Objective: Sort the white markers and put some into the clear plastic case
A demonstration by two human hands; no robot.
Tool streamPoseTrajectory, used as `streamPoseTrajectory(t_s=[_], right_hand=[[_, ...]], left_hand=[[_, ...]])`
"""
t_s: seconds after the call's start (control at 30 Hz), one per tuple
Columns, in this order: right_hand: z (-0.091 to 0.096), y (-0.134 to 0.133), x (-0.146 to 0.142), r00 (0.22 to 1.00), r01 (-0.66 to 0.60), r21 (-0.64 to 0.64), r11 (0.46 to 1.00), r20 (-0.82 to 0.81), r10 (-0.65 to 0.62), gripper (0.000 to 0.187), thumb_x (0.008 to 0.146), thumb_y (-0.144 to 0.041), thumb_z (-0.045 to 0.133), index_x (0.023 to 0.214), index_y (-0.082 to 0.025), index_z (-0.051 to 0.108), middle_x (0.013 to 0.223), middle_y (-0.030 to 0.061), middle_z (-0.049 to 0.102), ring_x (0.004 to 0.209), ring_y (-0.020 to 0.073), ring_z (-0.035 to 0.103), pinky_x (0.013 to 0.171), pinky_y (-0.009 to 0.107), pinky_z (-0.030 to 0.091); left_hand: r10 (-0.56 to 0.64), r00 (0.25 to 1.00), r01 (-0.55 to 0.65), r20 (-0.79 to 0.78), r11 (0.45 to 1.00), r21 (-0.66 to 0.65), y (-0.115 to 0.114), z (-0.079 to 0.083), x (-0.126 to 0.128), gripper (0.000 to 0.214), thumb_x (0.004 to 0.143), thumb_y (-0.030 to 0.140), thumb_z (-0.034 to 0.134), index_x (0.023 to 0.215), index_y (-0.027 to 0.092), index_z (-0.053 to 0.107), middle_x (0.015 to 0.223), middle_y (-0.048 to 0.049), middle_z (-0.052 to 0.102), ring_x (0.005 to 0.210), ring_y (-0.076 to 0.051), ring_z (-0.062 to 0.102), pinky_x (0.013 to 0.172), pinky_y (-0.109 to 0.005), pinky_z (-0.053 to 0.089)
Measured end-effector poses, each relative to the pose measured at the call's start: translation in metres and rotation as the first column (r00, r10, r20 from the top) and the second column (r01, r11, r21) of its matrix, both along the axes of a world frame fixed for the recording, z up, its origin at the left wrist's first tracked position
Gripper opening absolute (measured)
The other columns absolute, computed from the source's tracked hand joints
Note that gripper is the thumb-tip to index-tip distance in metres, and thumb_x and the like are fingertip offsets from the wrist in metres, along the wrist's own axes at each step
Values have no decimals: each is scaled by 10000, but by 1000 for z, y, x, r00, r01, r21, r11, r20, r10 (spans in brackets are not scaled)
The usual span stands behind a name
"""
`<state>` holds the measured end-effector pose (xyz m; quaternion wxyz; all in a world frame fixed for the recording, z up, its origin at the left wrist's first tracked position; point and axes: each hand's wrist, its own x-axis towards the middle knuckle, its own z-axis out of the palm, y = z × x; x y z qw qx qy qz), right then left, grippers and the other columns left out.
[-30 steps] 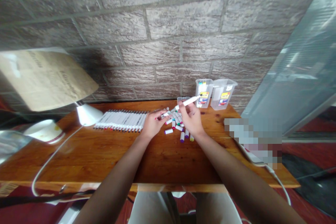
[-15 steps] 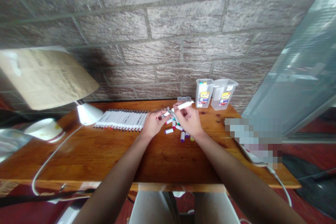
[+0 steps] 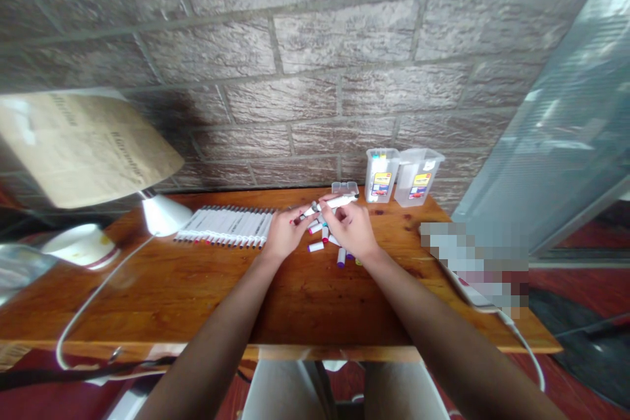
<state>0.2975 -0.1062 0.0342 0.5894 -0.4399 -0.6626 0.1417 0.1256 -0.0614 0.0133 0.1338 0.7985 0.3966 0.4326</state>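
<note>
My right hand (image 3: 355,231) is closed around a white marker (image 3: 343,201), which lies nearly level with a dark tip pointing right. In the fingers of my left hand (image 3: 285,233) is a small white and grey marker cap (image 3: 309,211), close to the marker's left end. Whether cap and marker touch is hard to make out. Beneath and between my hands lie several loose caps, among them a purple-ended cap (image 3: 315,247) and another purple-ended cap (image 3: 341,257); some are partly covered by my right hand. Left of my left hand, several white markers (image 3: 226,226) lie side by side in a row.
At the back right stand a clear box (image 3: 381,177) with a few markers inside and a second clear box (image 3: 417,178). A small clear lid (image 3: 344,188) lies behind my hands. The lamp (image 3: 165,213), paper cup (image 3: 81,246) and white cable (image 3: 98,289) occupy the left.
The marker in my right hand has dropped slightly and come closer to level, its right end shifting left. My left hand still pinches the cap, almost unmoved.
</note>
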Motion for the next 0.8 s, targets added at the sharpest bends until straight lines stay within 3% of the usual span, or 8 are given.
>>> streamPoseTrajectory(t_s=[0.8], right_hand=[[0, -1, -2, 999, 31, 25, 999, 30, -32, 246, 942, -382, 574, 950, -199, 739, 875, 40, 769, 512, 113, 521, 548, 268, 420]], left_hand=[[-8, 999, 8, 35, 1000, -2, -1, 1, 0, 245, 921, 373, 661, 1082, 244, 793, 1018, -33, 805, 823, -204, 744, 812, -297, 565]])
